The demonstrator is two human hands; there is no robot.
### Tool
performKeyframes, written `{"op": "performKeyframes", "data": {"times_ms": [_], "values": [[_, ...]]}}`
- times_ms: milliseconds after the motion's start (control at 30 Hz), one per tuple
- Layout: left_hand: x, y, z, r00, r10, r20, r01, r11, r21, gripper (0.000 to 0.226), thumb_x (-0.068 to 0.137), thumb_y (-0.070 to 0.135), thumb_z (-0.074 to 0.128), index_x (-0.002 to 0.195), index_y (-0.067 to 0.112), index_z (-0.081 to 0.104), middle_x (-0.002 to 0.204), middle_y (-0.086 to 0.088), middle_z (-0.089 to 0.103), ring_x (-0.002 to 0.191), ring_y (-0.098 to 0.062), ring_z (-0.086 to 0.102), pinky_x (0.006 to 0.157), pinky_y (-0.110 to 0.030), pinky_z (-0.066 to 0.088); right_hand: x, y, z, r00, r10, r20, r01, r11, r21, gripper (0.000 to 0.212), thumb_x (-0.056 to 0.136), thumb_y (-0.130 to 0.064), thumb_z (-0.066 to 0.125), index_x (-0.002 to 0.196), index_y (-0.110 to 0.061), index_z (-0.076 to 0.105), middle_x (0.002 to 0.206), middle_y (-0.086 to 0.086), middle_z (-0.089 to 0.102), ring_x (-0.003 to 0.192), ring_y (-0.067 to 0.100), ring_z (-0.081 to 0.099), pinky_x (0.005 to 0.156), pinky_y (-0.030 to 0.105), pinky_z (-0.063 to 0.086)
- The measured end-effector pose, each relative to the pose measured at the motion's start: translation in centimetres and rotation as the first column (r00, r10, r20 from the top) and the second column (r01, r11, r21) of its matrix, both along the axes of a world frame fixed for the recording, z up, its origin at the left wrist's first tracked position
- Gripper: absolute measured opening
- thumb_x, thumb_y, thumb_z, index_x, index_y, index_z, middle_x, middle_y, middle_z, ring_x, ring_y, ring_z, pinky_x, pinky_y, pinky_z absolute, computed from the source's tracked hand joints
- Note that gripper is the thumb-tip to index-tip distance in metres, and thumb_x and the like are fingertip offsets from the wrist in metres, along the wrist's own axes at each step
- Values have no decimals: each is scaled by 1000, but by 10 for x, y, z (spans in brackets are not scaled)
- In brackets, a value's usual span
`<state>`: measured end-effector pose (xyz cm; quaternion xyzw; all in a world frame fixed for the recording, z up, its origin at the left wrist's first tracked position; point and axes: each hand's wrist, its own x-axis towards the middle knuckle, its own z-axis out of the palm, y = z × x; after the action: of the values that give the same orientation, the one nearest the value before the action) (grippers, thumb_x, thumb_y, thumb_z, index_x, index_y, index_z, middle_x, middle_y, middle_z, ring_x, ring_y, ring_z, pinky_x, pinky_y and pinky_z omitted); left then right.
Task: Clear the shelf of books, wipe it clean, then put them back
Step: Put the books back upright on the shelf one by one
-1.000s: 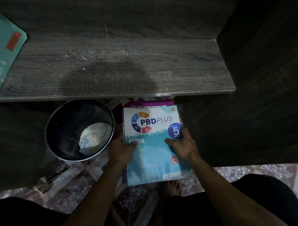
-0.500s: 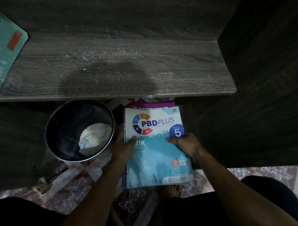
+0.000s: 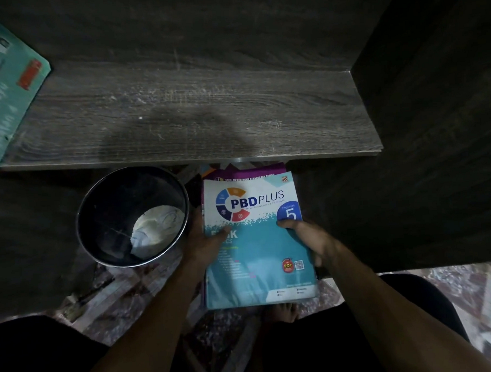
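Note:
A stack of books (image 3: pixel 258 250), topped by a teal and white "PBD PLUS" workbook, is held below the front edge of the dark wooden shelf (image 3: pixel 185 115). My left hand (image 3: pixel 204 238) grips the stack's left edge with the thumb on the cover. My right hand (image 3: pixel 308 239) grips its right edge, thumb over the cover beside the blue "5" circle. A purple book (image 3: pixel 246 170) peeks out under the top one. The shelf board is bare and dusty, with a shadow across its middle.
A teal book (image 3: pixel 6 92) leans at the shelf's left end. A black bucket (image 3: pixel 99 220) holding a pale cloth (image 3: pixel 156 226) stands on the patterned floor left of the stack. A dark side panel (image 3: pixel 433 121) walls the right. My knees are at the bottom.
The stack has risen slightly toward the shelf edge and my right hand has slid a little down its right side. The left hand keeps its grip.

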<state>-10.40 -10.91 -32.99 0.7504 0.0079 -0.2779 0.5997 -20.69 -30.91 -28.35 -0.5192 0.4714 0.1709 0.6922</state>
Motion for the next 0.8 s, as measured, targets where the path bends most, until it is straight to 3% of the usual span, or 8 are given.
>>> {"op": "performKeyframes", "data": {"times_ms": [133,200,300,433,600,733,800], "values": [[1,6,-1,1000,-14,25,15,1000,-26,74,85,-2,68,146,20,33,133,-3,58,118,-19,57,103,-38,45,-3,5,-2,998,-39,39,40,998,-38,17,93,-20,64,109,-14,66,96,12,77,76,27,74,73,38,59],[2,7,1,999,-19,41,21,999,-43,71,86,-2,67,146,19,34,134,-4,57,121,-21,56,104,-40,44,-2,7,-2,998,-45,54,49,995,-83,26,91,-21,67,116,-14,63,97,10,77,80,28,75,73,39,59],[7,4,9,998,-24,50,26,998,-55,63,87,-3,65,138,24,40,130,-2,59,119,-22,57,102,-40,45,1,7,-1,998,-37,57,44,992,-119,38,90,-23,68,125,-14,58,101,9,76,83,28,75,64,34,59],[8,6,21,998,-39,53,42,997,-60,57,89,-1,63,136,23,42,124,1,59,112,-18,58,97,-33,46,4,10,11,996,-31,81,42,989,-141,29,93,-21,66,120,-13,62,96,7,77,77,23,76,54,27,56],[5,20,37,995,-52,83,58,995,-75,64,90,-1,63,146,15,36,133,-6,58,118,-21,57,100,-34,45,1,22,28,990,-54,133,77,982,-174,23,92,-14,65,115,-13,65,98,8,77,84,28,75,71,38,60],[1,35,60,991,-78,105,87,993,-85,62,90,6,66,143,25,39,131,-2,61,118,-22,59,102,-45,47,-8,33,51,989,-32,143,59,980,-189,19,92,-16,67,111,-14,66,96,10,77,86,31,75,84,50,59],[-3,43,74,986,-88,142,102,990,-99,57,91,2,64,136,27,40,128,-2,60,117,-23,58,98,-33,49,-13,39,65,990,-14,144,42,980,-193,19,93,-18,66,112,-14,66,97,10,77,85,31,75,81,48,60]]}}
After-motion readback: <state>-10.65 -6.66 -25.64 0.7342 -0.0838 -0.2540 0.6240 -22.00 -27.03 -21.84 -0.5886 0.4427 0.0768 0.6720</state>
